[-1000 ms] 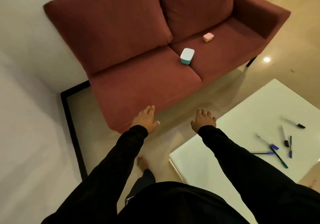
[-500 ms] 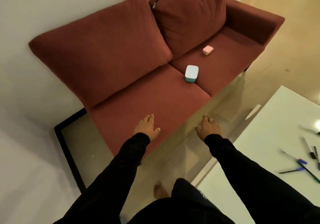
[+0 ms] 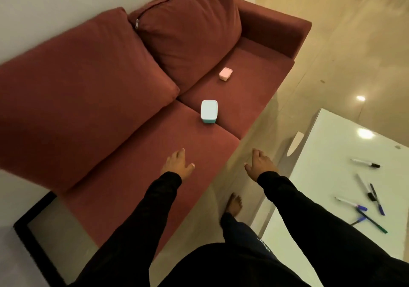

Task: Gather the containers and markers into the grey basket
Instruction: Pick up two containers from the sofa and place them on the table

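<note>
A teal container with a white lid stands on the red sofa at the seam between the two seat cushions. A small pink container sits farther back on the right cushion. Several markers lie scattered on the white table at the right. My left hand hovers open over the left seat cushion, short of the teal container. My right hand is open over the floor gap between sofa and table. Both hands hold nothing. The grey basket is not in view.
Two large back cushions lean against the wall. A black-framed panel lies on the floor left of the sofa. My bare foot stands in the narrow gap between sofa and table. Tiled floor stretches beyond the sofa's right arm.
I have stepped closer to the sofa and the view has swung right; both open hands have advanced toward the seat and the containers now lie nearer.
</note>
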